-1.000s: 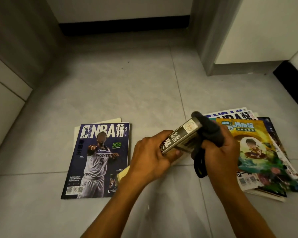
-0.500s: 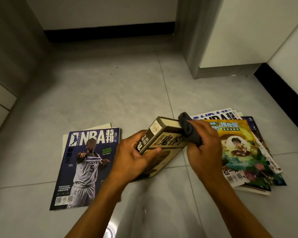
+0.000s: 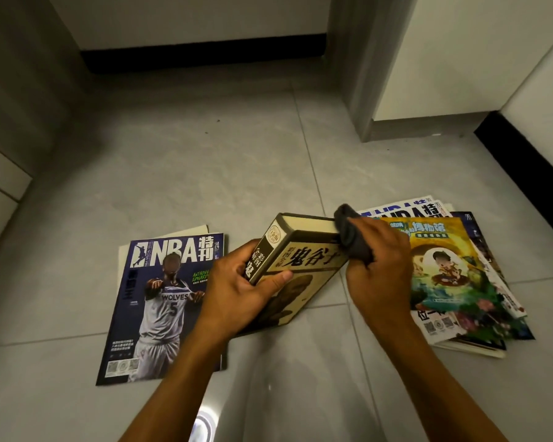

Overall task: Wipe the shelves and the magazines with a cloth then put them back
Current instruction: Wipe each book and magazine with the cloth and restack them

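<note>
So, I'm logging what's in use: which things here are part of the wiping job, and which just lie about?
In the job:
thick book, gripped by left hand
dark cloth, held in right hand
NBA magazine
magazine pile

Just there:
tiled floor
black skirting

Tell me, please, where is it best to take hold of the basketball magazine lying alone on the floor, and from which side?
Probably at its right long edge, coming from the right. The basketball magazine lies flat on the floor, so fingers must slide under an edge. Another paper sticks out under its top and left edges, so a grip there might catch both. The left hand is nearest but holds the book.
</note>
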A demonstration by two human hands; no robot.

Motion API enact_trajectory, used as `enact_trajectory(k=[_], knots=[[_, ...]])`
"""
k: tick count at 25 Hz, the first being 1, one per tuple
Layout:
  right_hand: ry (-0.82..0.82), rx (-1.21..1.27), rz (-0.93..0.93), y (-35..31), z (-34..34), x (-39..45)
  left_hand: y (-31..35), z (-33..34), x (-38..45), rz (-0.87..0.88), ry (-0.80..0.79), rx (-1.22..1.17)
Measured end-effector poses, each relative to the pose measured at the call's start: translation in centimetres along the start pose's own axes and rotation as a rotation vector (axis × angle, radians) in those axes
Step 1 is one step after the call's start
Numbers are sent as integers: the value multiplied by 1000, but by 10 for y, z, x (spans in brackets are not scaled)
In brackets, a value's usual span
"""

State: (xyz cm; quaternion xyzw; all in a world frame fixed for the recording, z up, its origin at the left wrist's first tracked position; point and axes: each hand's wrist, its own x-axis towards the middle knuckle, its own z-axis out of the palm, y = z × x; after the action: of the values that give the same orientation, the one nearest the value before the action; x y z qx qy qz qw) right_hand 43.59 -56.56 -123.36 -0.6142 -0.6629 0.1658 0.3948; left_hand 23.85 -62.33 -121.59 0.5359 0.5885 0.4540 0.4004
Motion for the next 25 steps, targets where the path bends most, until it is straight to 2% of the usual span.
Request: enact_trajectory(k=[4,6,7,9,12,15,17,19,22,24,25], knots=[[-20,159,-219,-77,13,-28,-7,-8,-3,-4,17,-43],[-29,150,-310,-69,17,-22,-6,-11,-6,-36,22,-80],[-35,90,-297,-49,18,-14,-7,-12,-7,-76,32,-99],[-99,-2,-147,-6,14,1,-12,-18,-11,-158,25,-88],[-192,44,215,37,-3,12,-19,-23,-20,-275,-127,-45],[-209,391,602,54,-9,-12,-16,-14,-22,-322,-33,-98],[-202,566,771,53,-17,-37,-6,-8,-14,-383,84,-212],[-243,616,739,54,-25,-58,6,-10,-4,-507,178,-447],[-394,620,446,44,-30,-72,20,-16,4,-600,216,-729],[-392,537,307,35,-28,-61,28,-10,7,-670,175,-812],[-359,517,293,29,-28,-52,30,-5,8,-705,151,-780]])
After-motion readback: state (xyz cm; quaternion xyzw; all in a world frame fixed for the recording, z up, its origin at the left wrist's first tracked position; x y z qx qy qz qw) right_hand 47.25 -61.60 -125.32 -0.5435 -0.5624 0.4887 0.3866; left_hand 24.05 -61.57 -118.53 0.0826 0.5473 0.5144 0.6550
